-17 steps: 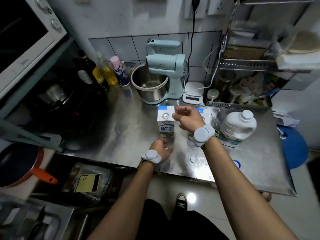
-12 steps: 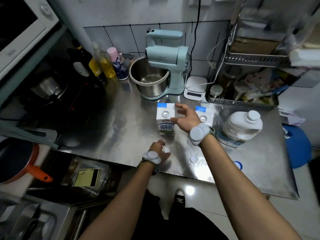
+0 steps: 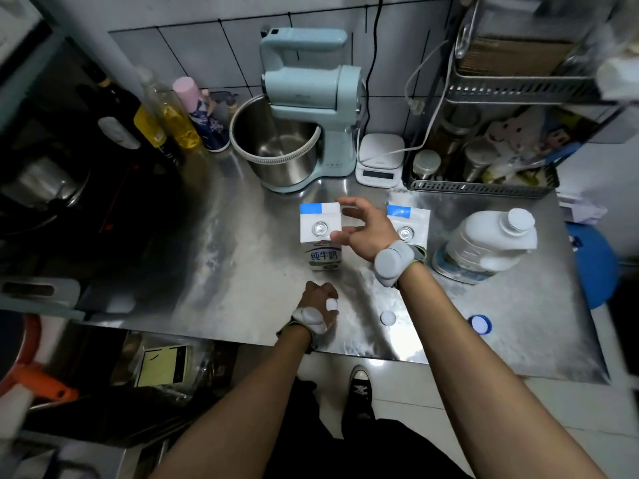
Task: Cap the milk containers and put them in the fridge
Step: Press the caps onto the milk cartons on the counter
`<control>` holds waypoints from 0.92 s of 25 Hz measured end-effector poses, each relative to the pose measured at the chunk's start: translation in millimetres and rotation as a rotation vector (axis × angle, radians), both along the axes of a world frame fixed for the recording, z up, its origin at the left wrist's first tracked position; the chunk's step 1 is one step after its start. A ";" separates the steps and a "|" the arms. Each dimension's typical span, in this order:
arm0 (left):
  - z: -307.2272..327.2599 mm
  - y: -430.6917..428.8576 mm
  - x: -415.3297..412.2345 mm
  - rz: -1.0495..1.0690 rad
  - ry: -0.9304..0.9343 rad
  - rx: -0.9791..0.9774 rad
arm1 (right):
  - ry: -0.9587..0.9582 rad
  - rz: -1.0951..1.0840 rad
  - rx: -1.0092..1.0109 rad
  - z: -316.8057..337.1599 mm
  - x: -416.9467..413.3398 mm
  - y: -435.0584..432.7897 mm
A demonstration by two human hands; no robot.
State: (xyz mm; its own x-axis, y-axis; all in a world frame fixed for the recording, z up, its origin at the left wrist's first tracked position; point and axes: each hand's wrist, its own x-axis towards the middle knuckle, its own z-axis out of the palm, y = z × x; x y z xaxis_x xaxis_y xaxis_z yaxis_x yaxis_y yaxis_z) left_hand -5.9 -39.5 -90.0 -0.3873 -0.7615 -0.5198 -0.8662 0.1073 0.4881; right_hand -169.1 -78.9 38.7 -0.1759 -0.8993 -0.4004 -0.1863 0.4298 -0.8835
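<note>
Two white-and-blue milk cartons stand on the steel counter (image 3: 242, 271), both with open spouts. My right hand (image 3: 363, 226) grips the left carton (image 3: 320, 252) from its right side, thumb at the front edge and fingers at the back corner. The right carton (image 3: 409, 219) stands free behind my right wrist. Near the counter's front edge, my left hand (image 3: 316, 299) pinches a small white cap (image 3: 332, 304). A second white cap (image 3: 388, 318) and a blue cap (image 3: 480, 323) lie loose on the counter. A large white jug (image 3: 484, 243) with its cap on leans at the right.
A pale blue stand mixer (image 3: 304, 98) with a steel bowl, a white scale (image 3: 378, 160) and several bottles (image 3: 173, 115) line the back wall. A wire rack (image 3: 484, 188) of jars stands at the back right. A blue stool (image 3: 594, 264) is beyond the counter's right edge.
My right hand has come down and closed on the left carton's side. My left hand has stayed near the front edge with the white cap in its fingers.
</note>
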 end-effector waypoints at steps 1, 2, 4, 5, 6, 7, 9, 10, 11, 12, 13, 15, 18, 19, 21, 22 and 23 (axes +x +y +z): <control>0.3 -0.9 -0.7 -0.008 0.010 -0.010 | -0.028 -0.009 -0.006 -1.6 -0.7 -0.5; -0.6 -2.1 -0.6 -0.007 0.029 -0.021 | -0.058 -0.016 -0.013 -3.1 -0.6 -0.8; 3.0 -5.6 0.1 0.008 0.065 -0.042 | -0.098 -0.023 -0.024 -5.4 0.3 0.8; 8.1 -9.1 0.3 0.029 0.081 -0.058 | -0.103 -0.024 -0.030 -6.3 0.8 1.6; 12.5 -13.6 0.3 0.052 0.100 -0.077 | -0.108 -0.029 -0.035 -7.9 0.4 1.6; 19.8 -19.6 2.7 0.089 0.122 -0.090 | -0.115 -0.033 -0.044 -7.5 1.3 0.7; 35.7 -28.6 7.8 0.182 0.176 -0.109 | -0.124 -0.045 -0.050 -7.9 2.5 2.5; 42.1 -33.2 11.3 0.216 0.190 -0.118 | -0.125 -0.052 -0.055 -8.7 3.0 3.5; 47.0 -37.7 15.4 0.232 0.190 -0.125 | -0.126 -0.058 -0.057 -9.6 3.6 4.4; 51.9 -41.1 20.3 0.232 0.189 -0.137 | -0.128 -0.058 -0.063 -9.5 4.5 5.7; 56.7 -44.4 25.4 0.228 0.190 -0.140 | -0.134 -0.056 -0.066 -10.0 5.6 6.7; 66.0 -49.7 34.1 0.233 0.210 -0.157 | -0.150 -0.045 -0.068 -10.0 7.2 8.2; 82.8 -53.9 41.4 0.305 0.276 -0.209 | -0.180 -0.031 -0.065 -10.1 7.4 9.0; 88.9 -55.1 40.9 0.350 0.298 -0.244 | -0.181 -0.030 -0.063 -11.3 6.8 9.2; 102.8 -56.9 37.0 0.441 0.340 -0.342 | -0.177 -0.030 -0.062 -12.5 6.9 10.2; 110.1 -58.7 33.0 0.474 0.375 -0.381 | -0.177 -0.035 -0.064 -12.8 7.3 10.8; 116.4 -61.3 27.9 0.491 0.416 -0.404 | -0.176 -0.040 -0.066 -13.1 7.6 11.5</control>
State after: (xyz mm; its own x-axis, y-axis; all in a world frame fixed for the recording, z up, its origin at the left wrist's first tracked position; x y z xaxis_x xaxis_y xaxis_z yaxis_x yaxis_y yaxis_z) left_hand 22.0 -100.9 26.3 -0.0579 -0.9971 -0.0488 -0.6139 -0.0030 0.7894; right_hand -161.4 -67.3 25.7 -0.1445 -0.9183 -0.3685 -0.0107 0.3738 -0.9274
